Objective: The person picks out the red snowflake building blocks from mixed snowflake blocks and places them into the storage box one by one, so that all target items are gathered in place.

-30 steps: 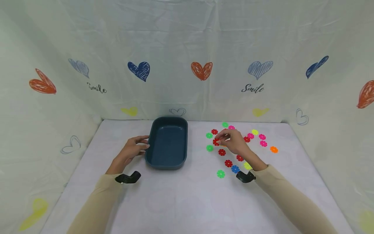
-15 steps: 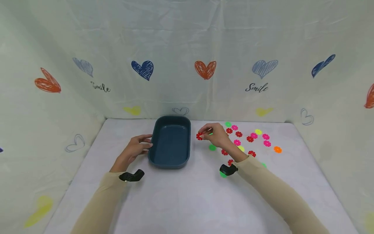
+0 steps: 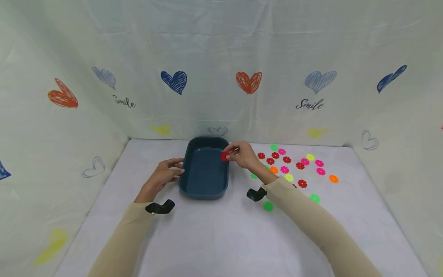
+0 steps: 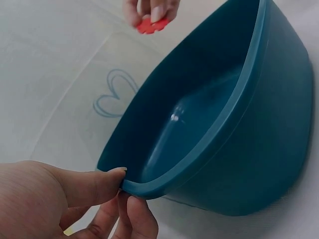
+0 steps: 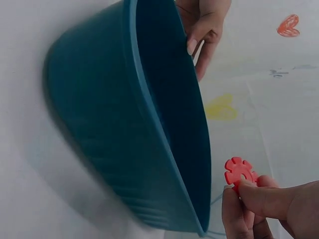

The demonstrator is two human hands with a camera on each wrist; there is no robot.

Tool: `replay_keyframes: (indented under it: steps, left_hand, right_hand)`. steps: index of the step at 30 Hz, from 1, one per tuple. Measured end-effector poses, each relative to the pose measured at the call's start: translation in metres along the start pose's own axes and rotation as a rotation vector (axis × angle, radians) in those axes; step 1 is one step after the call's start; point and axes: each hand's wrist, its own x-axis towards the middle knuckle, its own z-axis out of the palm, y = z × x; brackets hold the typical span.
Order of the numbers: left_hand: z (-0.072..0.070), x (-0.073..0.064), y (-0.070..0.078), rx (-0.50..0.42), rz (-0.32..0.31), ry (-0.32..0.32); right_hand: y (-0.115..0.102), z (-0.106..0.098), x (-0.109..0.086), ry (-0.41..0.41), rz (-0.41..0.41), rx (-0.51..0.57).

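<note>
A deep blue-teal rectangular tub [image 3: 204, 173] with rounded corners stands on the table, its visible inside bare. My left hand [image 3: 165, 175] pinches its left rim, thumb over the edge and fingers outside, as the left wrist view shows. At the tub's right rim, my right hand [image 3: 243, 155] holds a red notched plastic disc [image 5: 239, 170] between thumb and fingers. In the head view that disc overlaps the rim; the left wrist view has it above the opening. Several more flower-shaped discs [image 3: 302, 183] in red, pink, green, yellow and orange lie to the right, some hidden behind the right forearm.
A white cloth covers the table [image 3: 214, 238]. Behind and beside it hangs a pale curtain [image 3: 207, 50] printed with hearts. One green disc [image 3: 268, 206] lies near the right wrist, apart from the main scatter.
My right hand has lifted a red disc from the scatter and carried it left to the tub's right rim. My left hand keeps its hold on the tub; the head view has shifted slightly.
</note>
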Motion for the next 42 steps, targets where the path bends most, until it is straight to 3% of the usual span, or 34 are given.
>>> replay_keyframes:
  steps: [11,26,42]
  left_hand:
    - [0.001,0.001,-0.001,-0.009,0.001,0.000]
    - [-0.004,-0.002,-0.005,-0.018,-0.001,0.006]
    - [-0.002,0.002,-0.003,-0.032,0.008,-0.007]
  right_hand:
    - [-0.009,0.016,0.025,-0.001,0.060,0.000]
    - [-0.021,0.054,0.055,0.008,0.050,0.036]
    - [-0.018,0.069,0.074,-0.004,0.118,0.041]
